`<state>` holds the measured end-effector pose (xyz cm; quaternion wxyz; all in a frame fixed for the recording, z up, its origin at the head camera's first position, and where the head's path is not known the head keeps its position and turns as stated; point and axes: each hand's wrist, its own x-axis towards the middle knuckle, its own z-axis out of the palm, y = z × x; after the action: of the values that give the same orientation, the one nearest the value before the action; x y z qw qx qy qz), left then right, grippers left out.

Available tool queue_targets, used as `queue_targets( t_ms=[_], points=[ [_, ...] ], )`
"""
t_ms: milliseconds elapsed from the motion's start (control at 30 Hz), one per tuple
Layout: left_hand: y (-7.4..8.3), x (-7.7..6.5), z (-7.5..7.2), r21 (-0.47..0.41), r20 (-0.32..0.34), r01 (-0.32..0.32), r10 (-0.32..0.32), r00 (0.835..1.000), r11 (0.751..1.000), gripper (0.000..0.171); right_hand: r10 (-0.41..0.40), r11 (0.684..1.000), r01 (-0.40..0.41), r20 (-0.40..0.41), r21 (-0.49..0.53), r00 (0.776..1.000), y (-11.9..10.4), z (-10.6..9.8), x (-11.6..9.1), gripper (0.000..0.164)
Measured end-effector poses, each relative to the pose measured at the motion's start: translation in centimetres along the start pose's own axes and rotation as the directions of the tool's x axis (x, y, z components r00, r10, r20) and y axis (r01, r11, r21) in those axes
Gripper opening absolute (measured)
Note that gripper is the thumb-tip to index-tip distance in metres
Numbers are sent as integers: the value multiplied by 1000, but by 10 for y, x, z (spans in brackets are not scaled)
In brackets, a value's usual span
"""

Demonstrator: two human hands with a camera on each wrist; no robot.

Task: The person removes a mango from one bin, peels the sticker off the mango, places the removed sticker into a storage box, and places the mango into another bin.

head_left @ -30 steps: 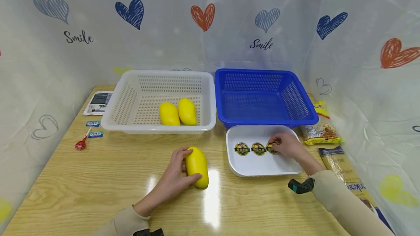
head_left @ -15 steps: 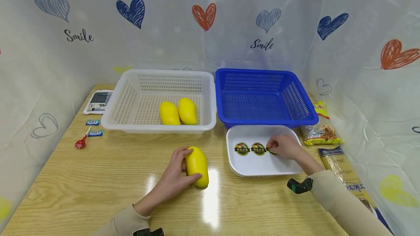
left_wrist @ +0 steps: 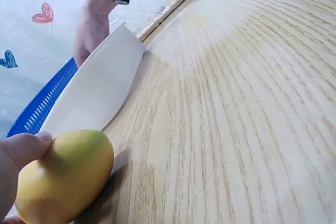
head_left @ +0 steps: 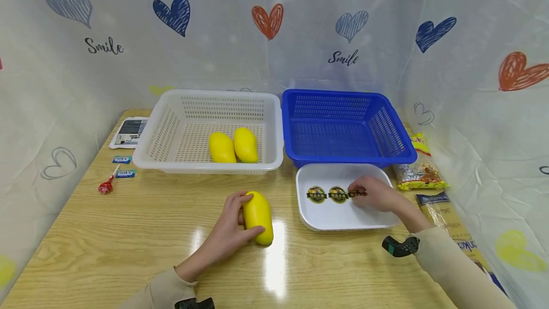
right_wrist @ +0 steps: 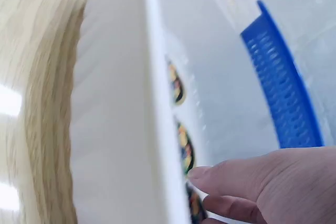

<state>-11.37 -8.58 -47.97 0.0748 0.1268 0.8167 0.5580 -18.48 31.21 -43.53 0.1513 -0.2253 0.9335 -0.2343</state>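
Note:
My left hand (head_left: 233, 225) grips a yellow mango (head_left: 259, 218) lying on the table, thumb on its near end. In the left wrist view the mango (left_wrist: 71, 174) shows a greenish patch near the thumb. Over the white tray (head_left: 305, 218), my right hand (head_left: 377, 194) pinches a round black-and-gold fruit sticker (head_left: 357, 193), which looks tilted and is partly hidden by the fingers. Two like stickers, a left one (head_left: 316, 195) and a middle one (head_left: 338, 195), lie flat in the tray. In the right wrist view the thumb (right_wrist: 205, 176) is close to the stickers.
A white basket (head_left: 206, 167) holding two mangoes (head_left: 245, 145) stands behind, beside a blue basket (head_left: 349, 160). Snack bags (head_left: 422, 170) lie along the right edge. A lollipop (head_left: 106, 186), small blue packets (head_left: 126, 174) and a white pack (head_left: 128, 132) lie at the left.
My right hand has shifted slightly, and the sticker at its fingers now looks tilted up rather than flat. The left hand and its mango have stayed put.

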Motion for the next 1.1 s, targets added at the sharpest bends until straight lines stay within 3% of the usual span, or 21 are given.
queue_targets(
  t_ms=[133, 267, 467, 567, 700, 867, 1100],
  points=[
    [-1, 0, 1, -16, 2, -7, 7, 1000, 1000, 76, 5, 999, -4, -31, 40, 999, -24, -5, -4, 23],
    [-3, 0, 4, -78, 36, -33, 36, 999, 996, 70, -12, 994, 25, -117, 106, 993, -60, -3, -2, 24],
    [-5, -3, 6, -115, 128, -97, 111, 986, 989, 62, -179, 965, 206, -171, 160, 969, -118, 18, 12, 26],
    [-1, -5, -2, -41, 158, -123, 128, 979, 992, 61, -244, 960, 259, -129, 111, 961, -141, 36, 21, 29],
    [11, -4, -28, 76, 171, -198, 182, 968, 977, 52, -264, 964, 264, -76, -11, 961, -161, 62, 31, 35],
    [31, 2, -76, 149, 140, -247, 227, 964, 957, 38, -288, 954, 280, -69, -108, 955, -173, 84, 39, 39],
    [46, 11, -140, 254, 45, -319, 318, 947, 913, 34, -258, 966, 258, -56, -19, 964, -181, 100, 45, 40]
  ],
)
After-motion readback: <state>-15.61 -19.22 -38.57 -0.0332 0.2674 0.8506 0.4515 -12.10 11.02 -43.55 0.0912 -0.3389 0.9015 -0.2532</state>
